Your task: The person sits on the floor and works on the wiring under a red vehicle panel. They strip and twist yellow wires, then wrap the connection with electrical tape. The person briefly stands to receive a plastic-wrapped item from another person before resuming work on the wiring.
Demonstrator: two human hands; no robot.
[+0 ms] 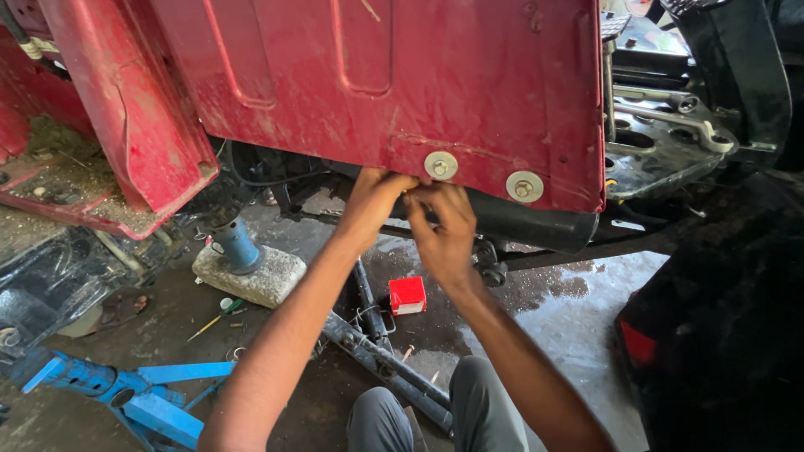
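Left hand (374, 194) and right hand (444, 224) both reach under lower edge of red panel (377, 84), fingers pinched on something small, hidden. Bolt with washer (440, 165) just above. Best to work by feel, keeping part square.

Both hands, left hand (374, 201) and right hand (444, 228), are being pressed together under the red panel (402, 84), just below its bolt (440, 166).

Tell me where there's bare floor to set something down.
Wet concrete floor right of the small red box lies bare. Left is crowded: stone block, blue jack stand, screwdriver. Both hands, left hand and right hand, fill the gap under the red panel.
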